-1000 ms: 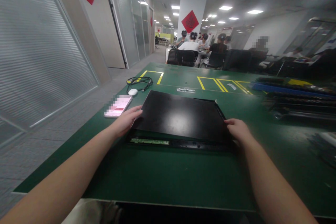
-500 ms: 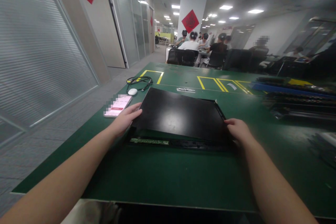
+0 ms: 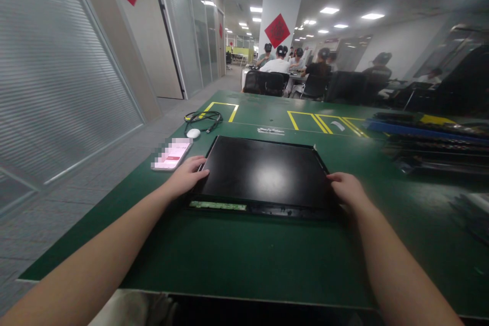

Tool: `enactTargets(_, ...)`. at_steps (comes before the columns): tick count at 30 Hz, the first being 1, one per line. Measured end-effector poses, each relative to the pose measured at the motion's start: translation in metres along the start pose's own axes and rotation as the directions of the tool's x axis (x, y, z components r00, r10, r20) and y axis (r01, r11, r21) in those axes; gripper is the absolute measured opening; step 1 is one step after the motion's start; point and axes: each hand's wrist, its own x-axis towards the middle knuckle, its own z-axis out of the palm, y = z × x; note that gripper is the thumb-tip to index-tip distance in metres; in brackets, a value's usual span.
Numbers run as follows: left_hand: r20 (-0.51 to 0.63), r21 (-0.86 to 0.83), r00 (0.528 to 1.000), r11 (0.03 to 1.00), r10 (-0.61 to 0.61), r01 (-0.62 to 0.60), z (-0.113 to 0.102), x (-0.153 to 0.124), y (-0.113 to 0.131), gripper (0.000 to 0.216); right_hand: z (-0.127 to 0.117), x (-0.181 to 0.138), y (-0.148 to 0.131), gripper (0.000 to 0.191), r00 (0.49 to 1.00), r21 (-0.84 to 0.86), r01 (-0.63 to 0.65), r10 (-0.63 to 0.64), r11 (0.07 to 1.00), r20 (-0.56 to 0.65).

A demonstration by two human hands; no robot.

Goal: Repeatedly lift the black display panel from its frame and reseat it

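A black, glossy display panel (image 3: 252, 170) lies flat in a shallow black frame (image 3: 290, 211) on the green table. Along the near edge of the frame runs a narrow green circuit board (image 3: 217, 206). At the left edge my left hand (image 3: 187, 175) is closed, its thumb on top of the panel's border and its fingers on the outer side. My right hand (image 3: 347, 188) pinches the right edge of the frame between thumb and forefinger; its other fingers are curled and partly hidden.
On the green table (image 3: 237, 260) a lit phone (image 3: 173, 155), a white mouse (image 3: 193, 133) and a coiled black cable (image 3: 202, 119) lie to the left. Dark panels and frames (image 3: 428, 153) are stacked at the right. Several people sit at tables further back.
The panel's raised, tilted left side has come down, and it now sits level inside the frame. My left hand has lowered slightly with it; my right hand has stayed put.
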Motion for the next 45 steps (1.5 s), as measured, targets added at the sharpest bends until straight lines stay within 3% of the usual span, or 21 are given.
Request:
enactTargets(9,0.076,0.190,0.997,0.981,0.033,-0.047,0.000,-0.002,-0.004,0.064,0.003,0.004,0.008,0.044,1.000,0.062,-0.014,0.012,0.998,0.025)
enactTargets(25,0.097,0.226,0.992,0.969,0.078,-0.099,-0.001,-0.001,-0.006,0.060,0.010,0.009,0.019,0.043,0.999,0.230,-0.033,0.023,0.973,0.047)
enactTargets(45,0.132,0.229,0.988,0.967,0.086,-0.115,-0.002,-0.002,-0.005,0.062,0.006,0.009,0.016,0.048,0.998,0.140,-0.034,0.027,0.990,0.052)
